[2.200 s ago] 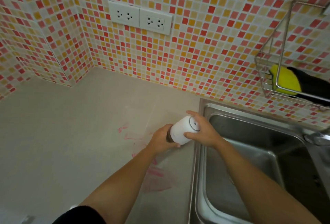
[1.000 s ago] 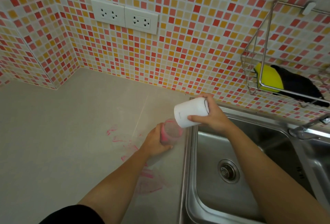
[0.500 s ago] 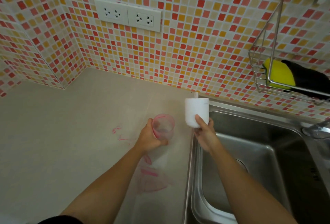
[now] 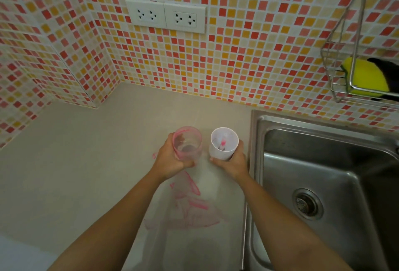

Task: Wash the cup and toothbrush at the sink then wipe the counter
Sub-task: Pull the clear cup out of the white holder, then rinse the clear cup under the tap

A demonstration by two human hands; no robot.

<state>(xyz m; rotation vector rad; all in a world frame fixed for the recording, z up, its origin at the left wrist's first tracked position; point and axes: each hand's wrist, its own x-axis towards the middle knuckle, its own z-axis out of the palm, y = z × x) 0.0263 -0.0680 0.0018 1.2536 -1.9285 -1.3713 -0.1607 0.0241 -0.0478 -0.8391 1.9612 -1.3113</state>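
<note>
Cup [image 4: 187, 143] and toothbrush [image 4: 222, 142] had not yet been washed, as far as could be judged: the pink-stained translucent cup was gripped upright in the left hand [image 4: 172, 160], and the toothbrush was seen standing inside a white holder [image 4: 223, 143] clasped by the right hand [image 4: 234, 162], both held above the bench [image 4: 86, 162] just left of the sink [image 4: 323, 184]. Pink smears [image 4: 190, 203] were left on the bench, so the wiping was judged undone, and no water was seen in the basin.
</note>
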